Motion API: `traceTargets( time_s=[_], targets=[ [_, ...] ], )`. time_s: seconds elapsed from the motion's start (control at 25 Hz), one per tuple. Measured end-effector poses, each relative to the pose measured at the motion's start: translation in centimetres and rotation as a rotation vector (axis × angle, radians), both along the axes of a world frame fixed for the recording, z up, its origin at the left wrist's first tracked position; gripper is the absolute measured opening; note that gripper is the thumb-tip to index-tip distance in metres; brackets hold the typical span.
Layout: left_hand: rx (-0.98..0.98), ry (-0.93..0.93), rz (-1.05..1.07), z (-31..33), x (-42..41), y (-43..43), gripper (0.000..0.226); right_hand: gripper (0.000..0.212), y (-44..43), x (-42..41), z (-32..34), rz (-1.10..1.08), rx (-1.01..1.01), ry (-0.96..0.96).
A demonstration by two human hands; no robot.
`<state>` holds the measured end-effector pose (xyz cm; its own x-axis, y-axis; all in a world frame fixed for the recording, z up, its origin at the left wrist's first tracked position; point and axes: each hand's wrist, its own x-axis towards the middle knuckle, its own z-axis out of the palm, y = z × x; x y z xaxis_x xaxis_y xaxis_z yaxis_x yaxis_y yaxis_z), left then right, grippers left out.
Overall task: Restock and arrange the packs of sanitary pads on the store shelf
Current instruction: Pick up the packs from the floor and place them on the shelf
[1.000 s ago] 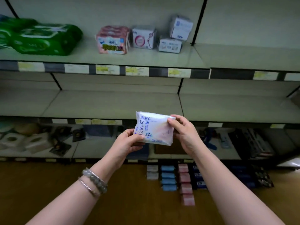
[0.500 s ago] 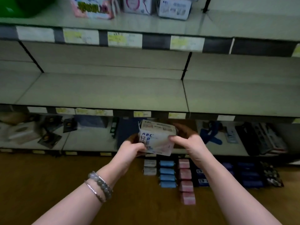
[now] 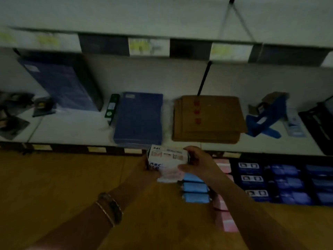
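Above a dim wooden floor [image 3: 63, 186], just at six o'clock of the bottom shelf [image 3: 72, 130], we hold a white pad pack [image 3: 166, 159] printed "ABC". Our right hand [image 3: 198, 161] pinches its three o'clock end, and our left hand [image 3: 146, 170] grips its nine o'clock end.

Held out close together, the left hand [image 3: 144, 170] and right hand [image 3: 200, 160] grip a white pack [image 3: 167, 159] from either side.
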<state>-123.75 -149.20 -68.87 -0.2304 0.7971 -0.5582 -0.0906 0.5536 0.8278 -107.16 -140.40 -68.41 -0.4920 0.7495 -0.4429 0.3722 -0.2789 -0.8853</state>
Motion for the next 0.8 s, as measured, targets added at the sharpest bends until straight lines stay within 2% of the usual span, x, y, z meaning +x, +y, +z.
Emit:
traceTargets(
  time_s=[0.2,0.32,0.52,0.64,0.8],
  targets=[
    [0.01,0.011,-0.063,-12.2,-1.5,0.1,0.061,0.042,1.1,-1.5,-13.0,0.115,0.072,-0.093],
    [0.027,0.051,-0.11,-17.4,-2.0,0.3,0.063,0.044,1.9,-1.6,-17.7,0.184,0.123,-0.134],
    [-0.001,0.11,-0.223,-22.6,-1.1,-0.5,0.073,0.05,2.2,-0.6,-21.9,0.353,0.214,-0.29],
    [-0.035,0.102,-0.322,-24.1,0.5,-1.7,0.07,0.047,0.4,0.5,-24.4,0.519,0.254,-0.458],
    [-0.219,0.102,-0.495,-26.9,1.3,-2.8,0.061,0.064,-1.8,1.4,-27.7,0.659,0.365,-0.624]
  ],
)
